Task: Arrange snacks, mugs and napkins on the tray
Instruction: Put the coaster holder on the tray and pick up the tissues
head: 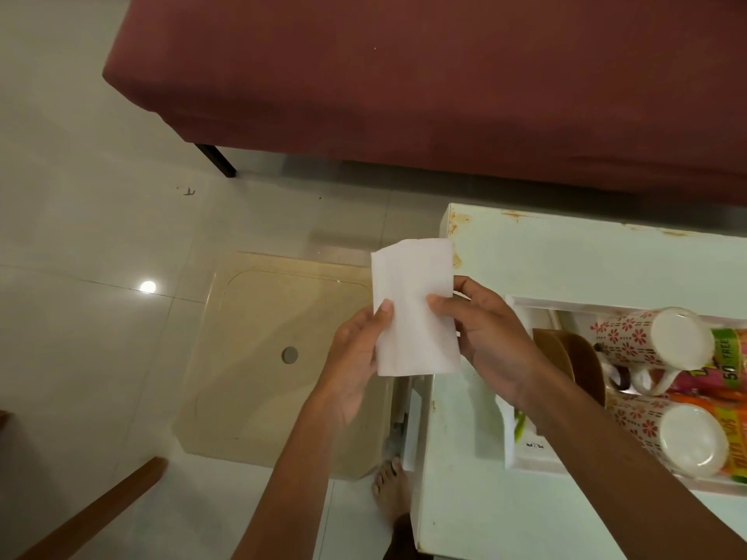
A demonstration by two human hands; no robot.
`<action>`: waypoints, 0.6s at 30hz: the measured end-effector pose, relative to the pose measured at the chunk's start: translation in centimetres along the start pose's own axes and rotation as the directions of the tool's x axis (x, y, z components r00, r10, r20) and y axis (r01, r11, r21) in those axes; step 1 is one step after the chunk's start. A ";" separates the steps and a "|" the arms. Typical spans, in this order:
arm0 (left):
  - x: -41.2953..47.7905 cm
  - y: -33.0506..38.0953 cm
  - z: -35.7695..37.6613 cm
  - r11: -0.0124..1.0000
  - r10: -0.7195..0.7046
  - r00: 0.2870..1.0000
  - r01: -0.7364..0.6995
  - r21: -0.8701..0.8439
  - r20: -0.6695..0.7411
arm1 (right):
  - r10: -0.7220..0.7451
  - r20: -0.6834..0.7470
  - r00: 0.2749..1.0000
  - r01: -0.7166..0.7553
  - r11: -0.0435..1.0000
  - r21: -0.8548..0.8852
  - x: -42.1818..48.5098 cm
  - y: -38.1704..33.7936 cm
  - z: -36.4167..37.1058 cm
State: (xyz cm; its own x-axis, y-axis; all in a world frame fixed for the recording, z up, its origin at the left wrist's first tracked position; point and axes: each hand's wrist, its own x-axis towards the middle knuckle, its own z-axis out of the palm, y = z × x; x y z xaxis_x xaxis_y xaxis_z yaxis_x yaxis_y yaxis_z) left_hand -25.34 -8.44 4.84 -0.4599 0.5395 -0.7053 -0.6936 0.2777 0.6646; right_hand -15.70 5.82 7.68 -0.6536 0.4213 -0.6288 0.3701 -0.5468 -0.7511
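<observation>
Maroon sofa (pixel 404 74) behind, beige floor mat (pixel 262 357) below. White worktop (pixel 566 256) carries the white tray (pixel 521 462) with two floral mugs (pixel 646 337) lying on their sides, snack packets (pixel 727 357), brown bowl (pixel 574 357). Napkin step: left hand (pixel 355 357) and right hand (pixel 489 341) pinch a white napkin (pixel 412 309) mid-air, off the worktop's left edge. Next, probably fold and tuck it into the tray; mugs crowd the space.

A white worktop (pixel 566 260) with rust-stained edges carries a white tray (pixel 521 462). Beside it on the glossy tiled floor (pixel 81 317) lies a beige plastic tray (pixel 258 398) near a bare foot (pixel 390 491).
</observation>
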 end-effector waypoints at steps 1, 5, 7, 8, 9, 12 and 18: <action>-0.2 0.2 0.6 0.999 0.006 0.999 -0.005 -0.032 0.040 | -0.004 -0.001 1.000 0.004 1.000 0.006 -0.5 -0.3 -0.6; -1.0 0.9 3.4 0.986 0.157 0.988 -0.156 0.065 -0.013 | -0.078 -0.088 0.993 0.062 0.982 -0.179 -2.6 -1.3 -3.4; -1.3 1.2 4.4 0.949 0.261 0.965 -0.254 0.185 -0.013 | -0.128 -0.113 0.985 0.092 0.955 -0.281 -3.4 -1.6 -4.8; -1.4 1.2 4.9 0.928 0.299 0.954 -0.294 0.229 0.011 | -0.147 -0.117 0.982 0.106 0.948 -0.301 -3.9 -1.7 -5.5; -1.6 1.3 5.5 0.911 0.324 0.945 -0.323 0.256 0.039 | -0.157 -0.115 0.981 0.117 0.947 -0.298 -4.3 -1.7 -6.2; -2.2 1.1 6.7 0.905 0.340 0.935 -0.353 0.235 0.096 | -0.163 -0.094 0.982 0.140 0.967 -0.215 -5.5 -1.7 -8.0; -3.0 0.0 9.1 0.972 0.224 0.966 -0.232 0.047 0.131 | -0.187 -0.077 0.979 0.183 0.982 -0.052 -7.5 -1.5 -10.7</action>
State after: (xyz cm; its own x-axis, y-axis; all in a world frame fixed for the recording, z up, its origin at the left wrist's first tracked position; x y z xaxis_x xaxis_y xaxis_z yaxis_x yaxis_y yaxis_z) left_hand -18.89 -2.81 9.26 -0.5268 0.6876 -0.4997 -0.5411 0.1821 0.8210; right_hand -4.26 11.18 11.36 -0.6581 0.5706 -0.4913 0.2780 -0.4223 -0.8628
